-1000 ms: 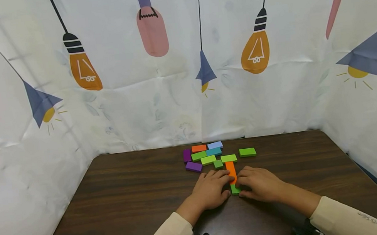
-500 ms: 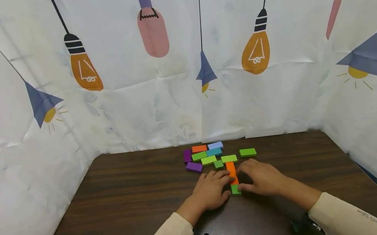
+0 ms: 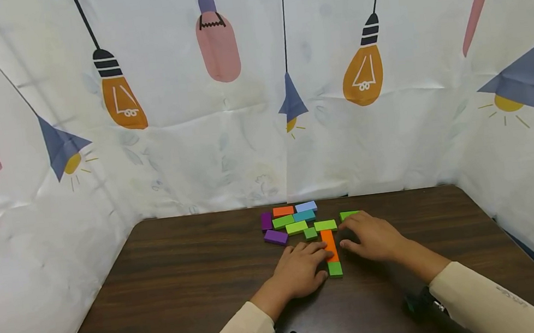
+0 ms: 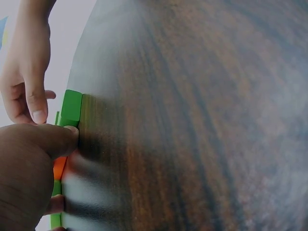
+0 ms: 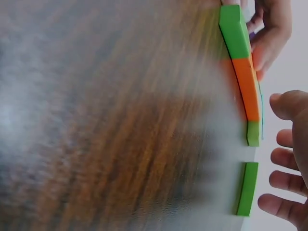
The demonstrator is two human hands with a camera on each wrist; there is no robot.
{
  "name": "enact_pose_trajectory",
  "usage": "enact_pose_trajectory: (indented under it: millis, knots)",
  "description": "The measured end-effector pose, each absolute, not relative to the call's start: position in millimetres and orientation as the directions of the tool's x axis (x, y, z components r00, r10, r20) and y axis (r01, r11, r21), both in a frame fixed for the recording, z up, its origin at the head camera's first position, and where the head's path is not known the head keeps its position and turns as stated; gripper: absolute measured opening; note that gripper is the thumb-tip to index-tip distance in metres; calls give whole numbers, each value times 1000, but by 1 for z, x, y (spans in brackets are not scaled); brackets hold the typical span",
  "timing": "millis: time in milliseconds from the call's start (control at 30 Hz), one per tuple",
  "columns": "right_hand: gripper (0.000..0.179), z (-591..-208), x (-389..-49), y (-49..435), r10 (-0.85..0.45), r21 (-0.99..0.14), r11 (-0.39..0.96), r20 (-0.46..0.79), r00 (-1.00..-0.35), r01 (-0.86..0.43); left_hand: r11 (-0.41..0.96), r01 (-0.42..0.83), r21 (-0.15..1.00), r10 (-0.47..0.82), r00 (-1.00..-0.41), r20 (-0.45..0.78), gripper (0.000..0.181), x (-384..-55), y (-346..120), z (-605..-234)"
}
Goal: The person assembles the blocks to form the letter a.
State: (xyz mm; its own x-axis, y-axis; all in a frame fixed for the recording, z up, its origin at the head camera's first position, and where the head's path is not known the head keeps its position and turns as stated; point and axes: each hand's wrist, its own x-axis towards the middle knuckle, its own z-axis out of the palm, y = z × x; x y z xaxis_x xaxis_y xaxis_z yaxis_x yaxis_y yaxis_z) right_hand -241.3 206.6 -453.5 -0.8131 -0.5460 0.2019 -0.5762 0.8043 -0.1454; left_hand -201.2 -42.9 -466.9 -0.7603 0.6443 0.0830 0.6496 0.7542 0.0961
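My left hand [image 3: 300,270] rests with its fingertips on a long orange block [image 3: 327,236]. Its thumb lies against the side of the green block [image 3: 335,269] that continues the orange one at the near end. A light green block [image 3: 325,226] lies crosswise at the orange block's far end. To the right, my right hand [image 3: 373,236] holds nothing; its fingers are spread and reach over a separate green block [image 3: 348,214], partly covering it in the head view. In the right wrist view, a gap shows between those fingers and that green block [image 5: 247,188].
Left of the orange block, a cluster of flat blocks lies on the dark wood table [image 3: 188,296]: purple [image 3: 275,237], red-orange [image 3: 283,211], teal [image 3: 304,215], pale blue [image 3: 305,206] and several greens. A white printed curtain [image 3: 226,154] stands behind the table.
My right hand has left the side of the orange and green blocks and moved away and right, toward the separate green block. My left hand has stayed in place.
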Motion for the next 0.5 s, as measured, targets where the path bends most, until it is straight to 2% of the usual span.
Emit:
enact_pose_trajectory:
  millis: [133, 367, 500]
  knots:
    - [48, -453, -243, 206, -557, -182, 790, 186, -810, -585, 753, 651, 97, 646, -759, 82, 44, -201, -43, -467]
    - [75, -456, -237, 201, -638, -241, 727, 109, -762, -643, 754, 651, 91, 646, -759, 78, 45, -202, -43, -468]
    - [78, -457, -235, 199, -647, -237, 723, 97, -757, -649, 754, 651, 91, 646, -759, 75, 45, -202, -43, -468]
